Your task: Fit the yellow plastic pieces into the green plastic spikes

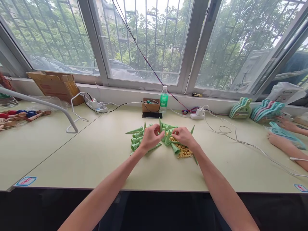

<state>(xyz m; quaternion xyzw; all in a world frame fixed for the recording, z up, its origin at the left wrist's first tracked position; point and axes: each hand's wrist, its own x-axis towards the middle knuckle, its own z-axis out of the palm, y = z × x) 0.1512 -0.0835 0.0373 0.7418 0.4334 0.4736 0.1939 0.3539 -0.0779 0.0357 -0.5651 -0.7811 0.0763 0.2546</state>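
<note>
Green plastic cones (135, 140) lie and stand in a cluster on the table in front of me. My left hand (151, 137) is closed, thumb and fingers around an upright green cone (160, 124). Another cone (167, 138) stands point up between my two hands. Over the right side of the cluster, my right hand (184, 136) has its fingers drawn together in a pinch; anything between the fingertips is too small to make out. Beneath and beside it is a pile of small yellow pegs (184, 152), partly hidden by the hand and cones.
Behind the cones are a black phone (152, 115), a small cardboard box (151, 105) and a green-labelled bottle (164, 100). A power strip (197, 115) trails white cables rightward. At far right, another person's hands (276, 138) touch blue hangers (286, 133). A grey metal bar (57, 105) juts in left.
</note>
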